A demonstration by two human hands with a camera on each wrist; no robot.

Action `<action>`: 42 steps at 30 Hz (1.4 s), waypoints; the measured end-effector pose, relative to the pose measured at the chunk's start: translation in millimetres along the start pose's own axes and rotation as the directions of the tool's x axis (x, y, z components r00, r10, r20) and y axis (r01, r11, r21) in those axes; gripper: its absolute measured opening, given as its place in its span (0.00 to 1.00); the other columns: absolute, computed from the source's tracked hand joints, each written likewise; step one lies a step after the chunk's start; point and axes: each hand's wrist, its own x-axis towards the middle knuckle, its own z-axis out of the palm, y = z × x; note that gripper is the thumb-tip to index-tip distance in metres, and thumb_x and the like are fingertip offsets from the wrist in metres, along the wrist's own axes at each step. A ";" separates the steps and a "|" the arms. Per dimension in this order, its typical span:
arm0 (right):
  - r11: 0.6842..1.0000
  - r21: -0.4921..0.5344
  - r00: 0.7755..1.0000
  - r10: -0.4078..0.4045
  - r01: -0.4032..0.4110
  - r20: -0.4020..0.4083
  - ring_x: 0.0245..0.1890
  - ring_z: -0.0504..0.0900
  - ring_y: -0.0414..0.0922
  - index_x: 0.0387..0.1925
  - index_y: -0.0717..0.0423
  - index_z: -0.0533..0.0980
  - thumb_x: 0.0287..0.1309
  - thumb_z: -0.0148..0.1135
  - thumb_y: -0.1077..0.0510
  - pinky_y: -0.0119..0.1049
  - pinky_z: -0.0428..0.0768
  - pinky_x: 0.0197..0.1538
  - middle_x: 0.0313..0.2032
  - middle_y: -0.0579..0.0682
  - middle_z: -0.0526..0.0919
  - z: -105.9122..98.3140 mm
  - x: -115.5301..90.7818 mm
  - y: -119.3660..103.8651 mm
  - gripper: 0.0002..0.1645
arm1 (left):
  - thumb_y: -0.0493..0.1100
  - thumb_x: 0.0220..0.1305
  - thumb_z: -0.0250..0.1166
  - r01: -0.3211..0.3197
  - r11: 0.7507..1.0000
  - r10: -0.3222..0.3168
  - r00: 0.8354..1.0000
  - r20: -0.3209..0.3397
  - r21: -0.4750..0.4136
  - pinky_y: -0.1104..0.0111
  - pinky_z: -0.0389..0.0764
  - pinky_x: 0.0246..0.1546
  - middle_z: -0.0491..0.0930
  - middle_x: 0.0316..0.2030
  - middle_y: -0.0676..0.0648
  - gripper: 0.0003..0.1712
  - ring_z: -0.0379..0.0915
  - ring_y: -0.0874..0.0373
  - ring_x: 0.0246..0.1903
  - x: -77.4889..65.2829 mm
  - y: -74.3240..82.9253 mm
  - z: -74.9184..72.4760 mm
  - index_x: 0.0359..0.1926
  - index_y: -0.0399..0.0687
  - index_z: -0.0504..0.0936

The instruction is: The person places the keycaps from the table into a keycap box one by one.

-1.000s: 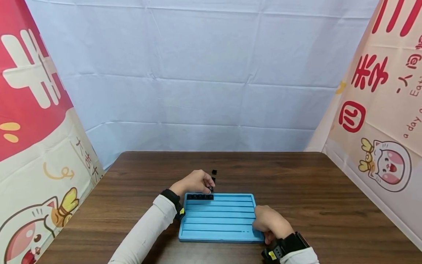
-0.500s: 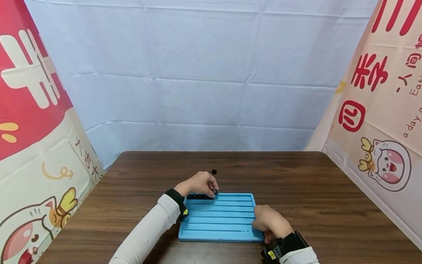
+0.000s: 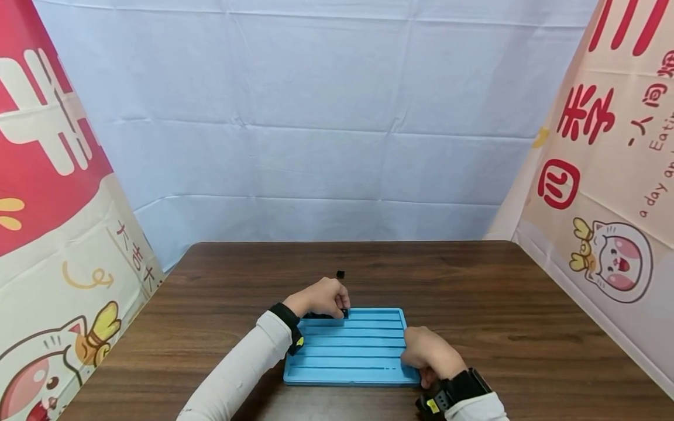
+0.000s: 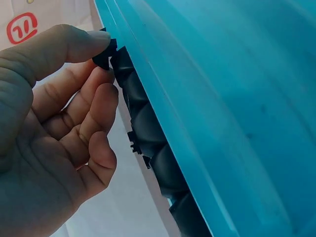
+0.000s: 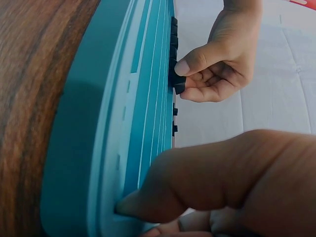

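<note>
My left hand (image 3: 322, 296) pinches a small black keycap (image 4: 102, 55) between thumb and fingers, over the far edge of a blue ridged tray (image 3: 363, 351). It is at the right end of a row of black keycaps (image 4: 150, 126) standing side by side along the tray's far slot. In the head view the hand partly covers that row. My right hand (image 3: 433, 352) grips the tray's near right corner. Its thumb (image 5: 133, 205) presses on the rim, while the other fingers curl at the outer side, mostly hidden.
Behind the tray, a loose black keycap (image 3: 340, 274) lies on the brown wooden table (image 3: 447, 280). The right wrist view shows two small black pieces (image 5: 175, 111) beyond the tray. A pale cloth (image 3: 316, 117) hangs behind the table, with printed cloths (image 3: 605, 193) at the sides.
My left hand has carried the keycap from just behind the tray rightward and nearer, to the end of the row at the far slot. My right hand keeps its grip on the corner.
</note>
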 end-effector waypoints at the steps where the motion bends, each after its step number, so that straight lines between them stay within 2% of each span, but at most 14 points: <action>1: 1.000 0.001 1.000 0.001 -0.001 0.001 0.03 0.71 0.41 0.35 0.71 0.74 0.54 0.54 0.70 0.31 0.68 0.08 0.07 0.57 0.74 0.0 0.1 -0.1 0.06 | 0.31 0.49 0.70 0.003 1.000 -0.003 1.000 -0.001 0.001 0.73 0.74 0.30 0.76 0.27 0.55 0.09 0.71 0.65 0.28 0.2 0.2 0.2 0.32 0.46 0.82; 8: 1.000 0.008 1.000 -0.004 0.004 -0.001 0.03 0.71 0.41 0.35 0.72 0.74 0.54 0.54 0.71 0.32 0.69 0.08 0.07 0.57 0.74 -0.1 -0.2 0.3 0.07 | 0.31 0.48 0.71 0.005 1.000 -0.005 1.000 -0.015 0.020 0.73 0.74 0.29 0.75 0.26 0.55 0.09 0.71 0.65 0.27 1.2 0.1 2.4 0.29 0.47 0.81; 18: 1.000 -0.014 1.000 -0.003 0.003 -0.013 0.03 0.71 0.41 0.29 0.70 0.74 0.53 0.55 0.71 0.31 0.69 0.08 0.06 0.56 0.74 0.2 -1.5 -0.9 0.03 | 0.33 0.48 0.72 -0.010 0.998 0.011 1.000 -0.019 0.054 0.73 0.73 0.29 0.75 0.24 0.56 0.08 0.70 0.66 0.26 1.0 -0.4 4.5 0.27 0.48 0.81; 27: 1.000 -0.012 1.000 -0.006 0.006 -0.015 0.03 0.71 0.41 0.30 0.71 0.74 0.53 0.55 0.71 0.31 0.69 0.08 0.06 0.56 0.74 -0.3 -2.6 -2.0 0.03 | 0.35 0.50 0.72 -0.003 0.997 0.005 0.999 -0.034 0.072 0.73 0.73 0.26 0.74 0.22 0.57 0.06 0.70 0.66 0.22 -1.9 0.4 1.9 0.25 0.48 0.82; 34: 1.000 0.002 1.000 -0.009 0.009 -0.008 0.03 0.71 0.41 0.37 0.73 0.73 0.53 0.54 0.71 0.31 0.69 0.08 0.06 0.57 0.74 -1.2 -3.2 -1.9 0.08 | 0.35 0.48 0.73 0.004 0.997 -0.001 0.999 -0.040 0.071 0.73 0.73 0.26 0.74 0.22 0.57 0.06 0.70 0.66 0.23 -4.0 1.6 0.8 0.26 0.47 0.82; 42: 1.000 -0.001 1.000 -0.004 0.004 -0.010 0.03 0.72 0.42 0.36 0.73 0.73 0.54 0.55 0.71 0.31 0.69 0.08 0.07 0.57 0.74 -0.9 -2.7 -1.3 0.08 | 0.36 0.49 0.73 -0.003 0.998 0.005 0.999 -0.035 0.070 0.72 0.73 0.26 0.75 0.22 0.57 0.06 0.70 0.65 0.23 -4.6 -0.1 0.1 0.26 0.48 0.82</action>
